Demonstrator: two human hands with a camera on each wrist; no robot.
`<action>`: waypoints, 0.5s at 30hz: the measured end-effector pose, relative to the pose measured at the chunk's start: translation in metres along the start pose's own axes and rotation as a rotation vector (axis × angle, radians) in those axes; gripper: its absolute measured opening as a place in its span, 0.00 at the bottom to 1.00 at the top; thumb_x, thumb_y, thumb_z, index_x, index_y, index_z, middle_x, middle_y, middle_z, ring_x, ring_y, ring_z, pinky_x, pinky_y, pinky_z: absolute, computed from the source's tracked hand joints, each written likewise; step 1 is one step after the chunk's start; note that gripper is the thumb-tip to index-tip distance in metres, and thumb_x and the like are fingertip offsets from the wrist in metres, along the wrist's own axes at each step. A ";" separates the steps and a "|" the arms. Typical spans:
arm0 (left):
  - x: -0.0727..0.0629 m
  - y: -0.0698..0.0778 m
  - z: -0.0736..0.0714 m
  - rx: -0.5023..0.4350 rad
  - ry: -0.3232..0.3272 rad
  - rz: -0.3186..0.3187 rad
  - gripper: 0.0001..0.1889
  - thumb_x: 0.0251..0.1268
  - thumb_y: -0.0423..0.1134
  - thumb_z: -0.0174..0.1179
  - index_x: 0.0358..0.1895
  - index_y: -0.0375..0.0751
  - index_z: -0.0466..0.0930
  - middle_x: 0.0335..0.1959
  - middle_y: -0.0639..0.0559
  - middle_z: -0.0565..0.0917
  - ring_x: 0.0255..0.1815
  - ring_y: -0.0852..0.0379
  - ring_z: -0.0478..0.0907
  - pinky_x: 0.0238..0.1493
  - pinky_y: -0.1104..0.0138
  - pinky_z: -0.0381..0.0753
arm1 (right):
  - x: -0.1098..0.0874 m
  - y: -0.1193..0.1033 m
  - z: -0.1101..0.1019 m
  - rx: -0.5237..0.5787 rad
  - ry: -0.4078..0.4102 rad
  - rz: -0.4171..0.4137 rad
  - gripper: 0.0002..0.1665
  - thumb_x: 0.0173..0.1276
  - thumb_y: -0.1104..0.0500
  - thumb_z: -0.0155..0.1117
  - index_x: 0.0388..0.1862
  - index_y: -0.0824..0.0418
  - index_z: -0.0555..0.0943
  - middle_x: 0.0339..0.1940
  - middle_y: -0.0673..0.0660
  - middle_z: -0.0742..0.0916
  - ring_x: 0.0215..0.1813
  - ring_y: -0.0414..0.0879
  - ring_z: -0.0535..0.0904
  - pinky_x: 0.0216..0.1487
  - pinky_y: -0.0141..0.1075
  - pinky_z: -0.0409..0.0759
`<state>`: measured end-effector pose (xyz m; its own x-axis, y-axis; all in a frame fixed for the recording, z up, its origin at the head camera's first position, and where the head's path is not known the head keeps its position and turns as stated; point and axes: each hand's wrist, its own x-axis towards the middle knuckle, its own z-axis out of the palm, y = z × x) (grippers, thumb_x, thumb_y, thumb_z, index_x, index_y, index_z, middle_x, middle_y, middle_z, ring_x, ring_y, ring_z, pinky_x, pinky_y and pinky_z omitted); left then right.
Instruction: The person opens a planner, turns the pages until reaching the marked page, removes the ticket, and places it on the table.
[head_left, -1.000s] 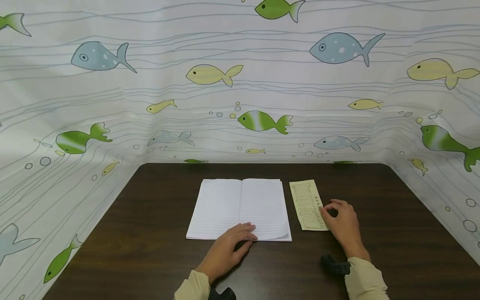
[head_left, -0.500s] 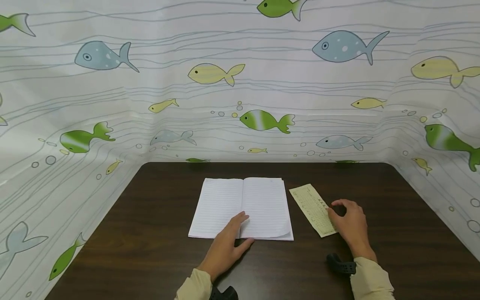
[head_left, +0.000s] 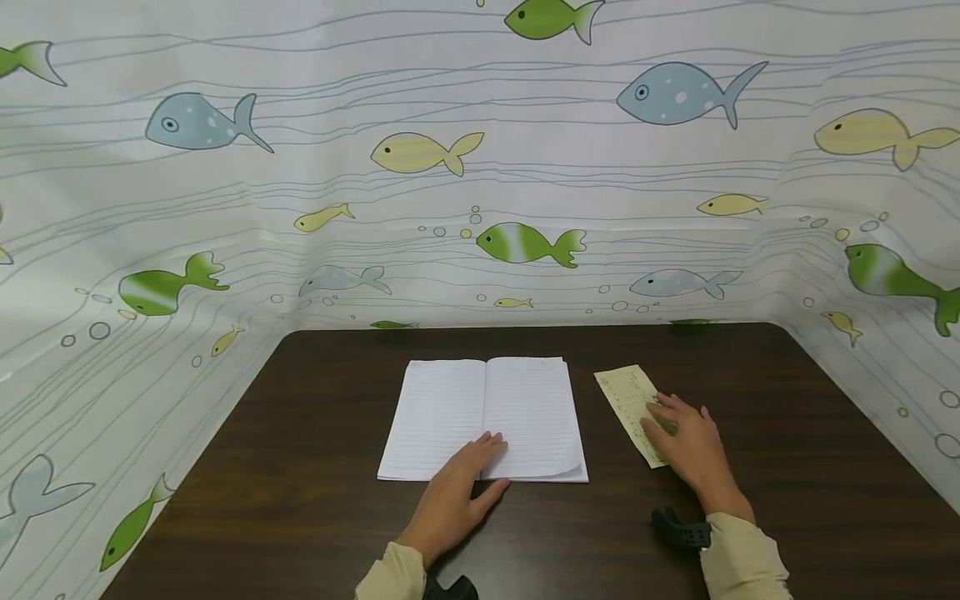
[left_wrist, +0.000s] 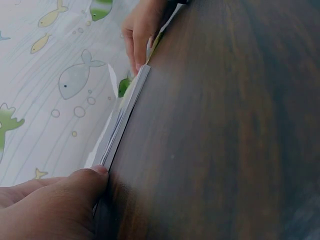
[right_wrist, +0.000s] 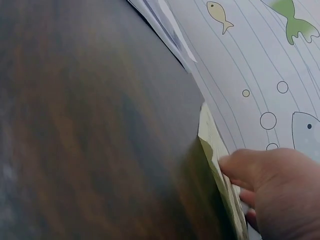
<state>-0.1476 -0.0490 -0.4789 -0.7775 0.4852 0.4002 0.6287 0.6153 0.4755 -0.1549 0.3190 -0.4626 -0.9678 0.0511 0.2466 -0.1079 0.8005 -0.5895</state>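
Note:
An open lined notebook (head_left: 438, 408) lies on the table with both pages showing. My left hand (head_left: 452, 504) rests on its lower middle, fingers extended over the page and thumb at the near edge. In the left wrist view, that thumb touches the edge of the notebook (left_wrist: 122, 125). To the right lies a pale yellow printed form slip (head_left: 624, 392), tilted. The fingers of my right hand (head_left: 696, 454) are spread over the slip's right side. In the right wrist view, my right thumb touches the slip (right_wrist: 207, 132), whose near edge lifts slightly off the table; the other fingertips are partly hidden.
The dark wood-grain table (head_left: 285, 450) reaches back to a white fish-patterned sheet (head_left: 420, 83) that encloses the back and both sides. A black wrist strap (head_left: 678, 529) sits by the right cuff, and another (head_left: 450, 588) by the left.
The slip has turned and shifted to the right with my right hand. My right fingers have gone from a pinching shape to spread over it. My left hand has moved slightly over the notebook.

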 end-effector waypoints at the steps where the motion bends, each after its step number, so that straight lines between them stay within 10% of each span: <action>1: 0.000 0.000 0.000 0.000 -0.001 0.002 0.26 0.71 0.44 0.68 0.69 0.41 0.78 0.71 0.49 0.77 0.75 0.51 0.70 0.76 0.54 0.67 | -0.001 0.000 0.000 -0.006 0.015 0.015 0.27 0.77 0.54 0.64 0.62 0.75 0.81 0.71 0.76 0.75 0.75 0.74 0.65 0.73 0.77 0.46; 15: 0.001 0.002 0.000 0.024 -0.018 -0.074 0.31 0.72 0.50 0.67 0.72 0.38 0.74 0.75 0.44 0.72 0.76 0.46 0.68 0.76 0.48 0.66 | -0.001 0.000 0.000 -0.021 0.196 0.115 0.22 0.77 0.58 0.60 0.60 0.74 0.82 0.64 0.78 0.78 0.68 0.77 0.68 0.71 0.79 0.46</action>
<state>-0.1469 -0.0477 -0.4774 -0.8218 0.4494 0.3503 0.5695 0.6643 0.4841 -0.1535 0.3190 -0.4627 -0.9107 0.2561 0.3242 0.0076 0.7949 -0.6067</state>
